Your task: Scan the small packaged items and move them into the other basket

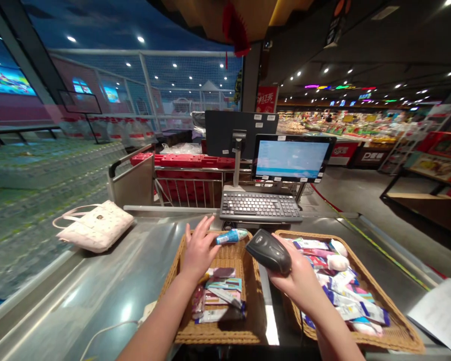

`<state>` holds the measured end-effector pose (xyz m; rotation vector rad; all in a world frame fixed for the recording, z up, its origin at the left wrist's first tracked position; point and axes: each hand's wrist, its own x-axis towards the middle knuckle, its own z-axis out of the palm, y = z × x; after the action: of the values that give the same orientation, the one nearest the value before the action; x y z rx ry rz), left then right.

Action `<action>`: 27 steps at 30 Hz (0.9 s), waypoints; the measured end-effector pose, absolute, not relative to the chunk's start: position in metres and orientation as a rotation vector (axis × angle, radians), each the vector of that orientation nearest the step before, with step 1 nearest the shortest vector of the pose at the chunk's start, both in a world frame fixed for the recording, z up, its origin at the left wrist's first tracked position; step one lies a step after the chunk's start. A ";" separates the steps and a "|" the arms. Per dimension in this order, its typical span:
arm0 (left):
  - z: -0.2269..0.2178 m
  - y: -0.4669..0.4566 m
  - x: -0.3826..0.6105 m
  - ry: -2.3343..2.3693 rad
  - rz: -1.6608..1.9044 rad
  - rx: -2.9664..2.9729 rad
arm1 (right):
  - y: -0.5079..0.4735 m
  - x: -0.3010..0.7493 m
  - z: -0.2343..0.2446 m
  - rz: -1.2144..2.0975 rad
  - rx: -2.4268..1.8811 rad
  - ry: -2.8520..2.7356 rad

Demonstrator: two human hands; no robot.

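My left hand (200, 249) is over the far left part of a wicker basket (253, 311), fingers stretched out and apart. Close to its thumb, a blue and white tube (231, 236) lies at the basket's far end; whether they touch I cannot tell. Several packets and tubes (223, 296) lie nearer me in that basket. My right hand (295, 271) is wrapped round a black barcode scanner (269, 250), its head pointing left above the gap between the baskets. Beneath my right forearm, a second wicker basket (402, 326) holds a heap of tubes and small packs (346, 291).
Beyond the baskets stand a keyboard (261, 205), a lit monitor (291, 158) and a second screen (225, 133) seen from behind. A white handbag (97, 228) rests on the metal counter (131, 260) at left. White paper (443, 311) lies at right. A cable (108, 328) runs near my left forearm.
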<state>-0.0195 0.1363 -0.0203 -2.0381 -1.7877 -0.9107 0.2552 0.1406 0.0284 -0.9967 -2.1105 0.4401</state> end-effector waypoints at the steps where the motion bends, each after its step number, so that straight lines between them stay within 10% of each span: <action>1: -0.023 0.135 -0.022 -1.796 -0.902 -2.040 | 0.140 0.253 0.028 0.446 -0.997 -2.110; 27: -0.084 0.135 -0.063 -1.932 -0.662 -2.185 | 0.147 0.213 0.024 0.501 -0.969 -2.218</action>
<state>-0.0634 0.1347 -0.0845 -2.1850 -1.9321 -0.6624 0.2128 0.1469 0.0236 -0.9693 -2.2177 0.5005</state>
